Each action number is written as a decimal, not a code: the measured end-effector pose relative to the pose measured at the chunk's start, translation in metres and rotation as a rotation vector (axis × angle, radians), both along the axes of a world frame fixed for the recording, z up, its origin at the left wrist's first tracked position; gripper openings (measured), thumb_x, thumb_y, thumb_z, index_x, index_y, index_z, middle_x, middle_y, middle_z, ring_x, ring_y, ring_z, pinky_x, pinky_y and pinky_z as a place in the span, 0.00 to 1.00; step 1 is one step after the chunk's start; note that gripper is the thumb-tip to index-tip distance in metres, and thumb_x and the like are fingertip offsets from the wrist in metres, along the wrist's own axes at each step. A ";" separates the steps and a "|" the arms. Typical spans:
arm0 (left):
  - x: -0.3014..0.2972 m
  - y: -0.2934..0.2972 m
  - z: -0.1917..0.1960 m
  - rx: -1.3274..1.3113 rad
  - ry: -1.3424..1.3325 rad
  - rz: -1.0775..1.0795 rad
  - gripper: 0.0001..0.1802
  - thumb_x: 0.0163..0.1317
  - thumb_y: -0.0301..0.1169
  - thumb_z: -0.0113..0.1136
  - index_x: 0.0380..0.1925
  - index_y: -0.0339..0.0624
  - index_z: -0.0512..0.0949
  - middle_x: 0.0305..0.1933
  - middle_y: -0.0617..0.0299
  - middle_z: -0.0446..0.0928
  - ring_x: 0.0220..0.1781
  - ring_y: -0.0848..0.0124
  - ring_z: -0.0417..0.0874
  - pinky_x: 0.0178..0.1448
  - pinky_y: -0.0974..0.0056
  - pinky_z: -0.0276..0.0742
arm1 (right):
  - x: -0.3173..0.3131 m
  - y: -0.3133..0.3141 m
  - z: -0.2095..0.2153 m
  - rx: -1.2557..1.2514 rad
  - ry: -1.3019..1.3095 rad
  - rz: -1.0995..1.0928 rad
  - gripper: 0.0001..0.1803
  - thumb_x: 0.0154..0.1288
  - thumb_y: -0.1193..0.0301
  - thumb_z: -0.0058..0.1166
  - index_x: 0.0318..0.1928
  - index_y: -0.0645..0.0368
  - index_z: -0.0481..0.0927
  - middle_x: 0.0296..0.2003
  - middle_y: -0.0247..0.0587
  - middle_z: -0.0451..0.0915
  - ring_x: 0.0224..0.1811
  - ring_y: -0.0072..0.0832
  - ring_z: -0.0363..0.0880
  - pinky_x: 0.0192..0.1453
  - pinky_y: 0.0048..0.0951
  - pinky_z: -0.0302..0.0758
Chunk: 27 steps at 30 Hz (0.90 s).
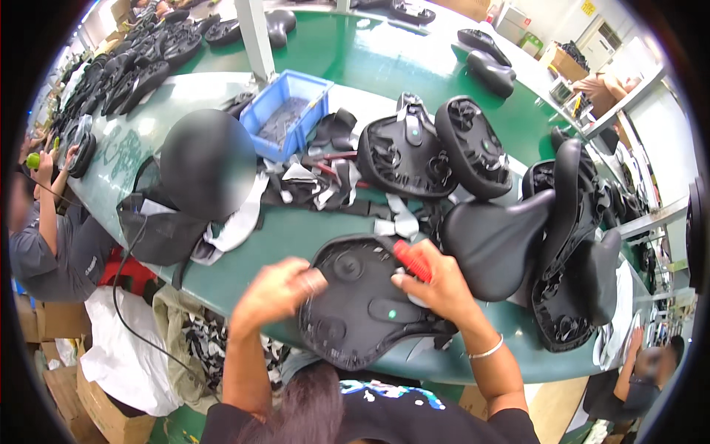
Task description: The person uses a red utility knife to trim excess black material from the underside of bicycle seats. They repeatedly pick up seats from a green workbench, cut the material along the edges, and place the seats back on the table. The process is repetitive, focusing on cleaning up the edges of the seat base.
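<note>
A black bicycle saddle [362, 296] lies upside down on the green table in front of me, its wide end to the left and its nose toward the lower right. My right hand [436, 285] is closed round a red-handled tool [412, 260] above the saddle's upper right rim. The tool's working end is dark, and I cannot make out its kind. At the saddle's left rim is my left hand [277, 291], smeared by motion. Its fingers point toward the rim, and whether they pinch anything cannot be seen.
Two upturned saddles [410, 152] [473, 144] lie beyond, and more are piled at right around an upright saddle [497, 240]. Black and white scraps [318, 181] lie near a blue bin [285, 115]. A black bag [166, 229] hangs at the left edge. Other people work at both sides.
</note>
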<state>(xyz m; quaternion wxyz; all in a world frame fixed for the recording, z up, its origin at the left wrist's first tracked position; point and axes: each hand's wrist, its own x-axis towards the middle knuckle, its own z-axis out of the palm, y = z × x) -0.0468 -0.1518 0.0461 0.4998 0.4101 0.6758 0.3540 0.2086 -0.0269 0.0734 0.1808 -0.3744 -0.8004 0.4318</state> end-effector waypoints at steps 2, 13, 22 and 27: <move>0.001 0.009 -0.026 0.137 -0.256 -0.118 0.36 0.54 0.44 0.69 0.58 0.33 0.70 0.54 0.52 0.77 0.57 0.65 0.75 0.62 0.62 0.70 | -0.009 0.014 0.026 0.164 0.069 0.125 0.14 0.58 0.70 0.63 0.38 0.63 0.73 0.23 0.42 0.75 0.26 0.29 0.76 0.35 0.29 0.73; 0.053 0.187 0.010 0.778 -0.330 0.407 0.14 0.68 0.32 0.56 0.48 0.36 0.71 0.39 0.61 0.77 0.33 0.76 0.76 0.37 0.72 0.71 | -0.038 0.369 0.070 -0.062 0.765 -0.637 0.19 0.61 0.73 0.58 0.52 0.60 0.70 0.29 0.40 0.80 0.26 0.25 0.80 0.27 0.25 0.75; 0.054 0.164 -0.061 0.911 0.400 0.228 0.15 0.53 0.20 0.64 0.35 0.41 0.66 0.25 0.59 0.69 0.24 0.68 0.68 0.27 0.66 0.65 | 0.017 0.581 -0.055 -0.628 0.661 -0.900 0.29 0.65 0.60 0.59 0.62 0.41 0.62 0.54 0.48 0.68 0.43 0.54 0.77 0.44 0.63 0.73; 0.059 0.167 -0.062 0.945 0.424 0.256 0.16 0.49 0.21 0.66 0.33 0.42 0.67 0.24 0.59 0.70 0.20 0.68 0.70 0.23 0.64 0.66 | 0.016 0.602 -0.072 -0.403 0.993 -0.891 0.18 0.67 0.64 0.55 0.56 0.40 0.68 0.55 0.32 0.71 0.58 0.40 0.70 0.47 0.60 0.74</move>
